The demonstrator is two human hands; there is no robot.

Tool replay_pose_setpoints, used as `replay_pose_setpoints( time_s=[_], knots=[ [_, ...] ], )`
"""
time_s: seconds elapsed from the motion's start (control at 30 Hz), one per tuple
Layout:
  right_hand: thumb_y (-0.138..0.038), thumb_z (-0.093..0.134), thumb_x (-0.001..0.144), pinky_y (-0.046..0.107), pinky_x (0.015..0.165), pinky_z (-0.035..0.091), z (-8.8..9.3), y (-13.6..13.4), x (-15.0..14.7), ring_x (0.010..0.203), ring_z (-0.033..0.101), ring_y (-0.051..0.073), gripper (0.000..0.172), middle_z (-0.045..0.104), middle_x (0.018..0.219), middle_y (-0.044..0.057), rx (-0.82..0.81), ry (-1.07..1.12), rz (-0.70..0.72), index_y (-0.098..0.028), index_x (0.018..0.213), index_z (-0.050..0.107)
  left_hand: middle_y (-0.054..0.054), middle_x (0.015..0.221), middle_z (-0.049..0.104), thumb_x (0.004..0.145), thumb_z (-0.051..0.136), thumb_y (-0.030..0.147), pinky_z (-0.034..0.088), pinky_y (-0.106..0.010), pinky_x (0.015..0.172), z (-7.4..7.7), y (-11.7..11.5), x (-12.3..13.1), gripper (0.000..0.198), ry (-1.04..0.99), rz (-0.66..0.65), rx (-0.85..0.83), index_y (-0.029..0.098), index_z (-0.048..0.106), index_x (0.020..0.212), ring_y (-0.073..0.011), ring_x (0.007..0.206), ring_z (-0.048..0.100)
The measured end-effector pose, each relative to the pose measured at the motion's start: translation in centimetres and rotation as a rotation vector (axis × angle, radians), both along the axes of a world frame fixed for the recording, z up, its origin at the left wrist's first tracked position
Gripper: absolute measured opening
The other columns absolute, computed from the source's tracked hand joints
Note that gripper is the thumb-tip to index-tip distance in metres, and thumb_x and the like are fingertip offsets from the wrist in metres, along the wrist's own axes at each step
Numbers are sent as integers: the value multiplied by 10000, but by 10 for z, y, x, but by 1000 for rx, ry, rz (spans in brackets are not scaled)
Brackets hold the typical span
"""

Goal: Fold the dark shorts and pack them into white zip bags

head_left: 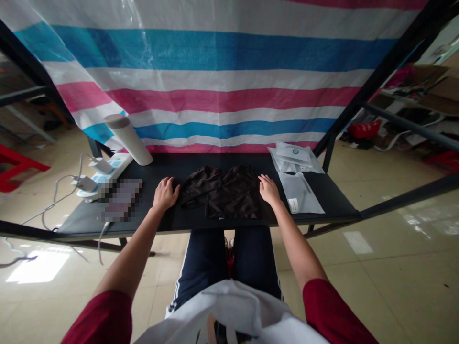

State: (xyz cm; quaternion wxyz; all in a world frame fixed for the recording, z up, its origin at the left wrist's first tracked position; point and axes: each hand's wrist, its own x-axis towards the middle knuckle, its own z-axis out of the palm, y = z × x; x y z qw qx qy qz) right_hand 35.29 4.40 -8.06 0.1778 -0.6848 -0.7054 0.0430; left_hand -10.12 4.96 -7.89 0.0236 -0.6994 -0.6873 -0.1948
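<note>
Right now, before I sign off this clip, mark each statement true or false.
1. The left hand rests on the black tabletop beside a dark brown garment: true.
2. The right hand grips a plastic packet: false; it holds nothing and rests at the garment's edge, with the packet beside it.
3. The garment hangs from the left hand: false; it lies spread on the tabletop.
4. A white power strip lies at the tabletop's left end: true.

No text is legible, even the plastic bag's label (293, 205).
</note>
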Motion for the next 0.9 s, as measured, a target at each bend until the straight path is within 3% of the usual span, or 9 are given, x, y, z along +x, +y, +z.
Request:
replay_pose_setpoints(
  time_s=[0.13,0.3,0.9],
  knots=[
    [-405,306,1009,485,1181,232,2,4,6,1480,229,264,518,286,1600,40,-111,-148,-66,-258,1501,374,-150,1573,318,953,310,549,245,-508,1164,1,5,-1,672,128,23,-158,162,362,1500,-355,1462,247],
    [-552,225,999,494,1187,187,2,3,4,1497,157,286,593,182,1634,25,-172,-198,-118,-314,1541,270,-126,1601,264,954,248,598,240,-523,1157,2,-1,4,709,166,63,-175,201,280,1541,-359,1476,211],
    [-577,219,990,510,1187,176,5,3,2,1494,164,291,612,199,1630,41,-190,-156,-126,-313,1540,273,-118,1599,272,944,250,600,228,-523,1159,1,-2,2,709,153,54,-195,210,298,1535,-349,1477,213]
  ],
)
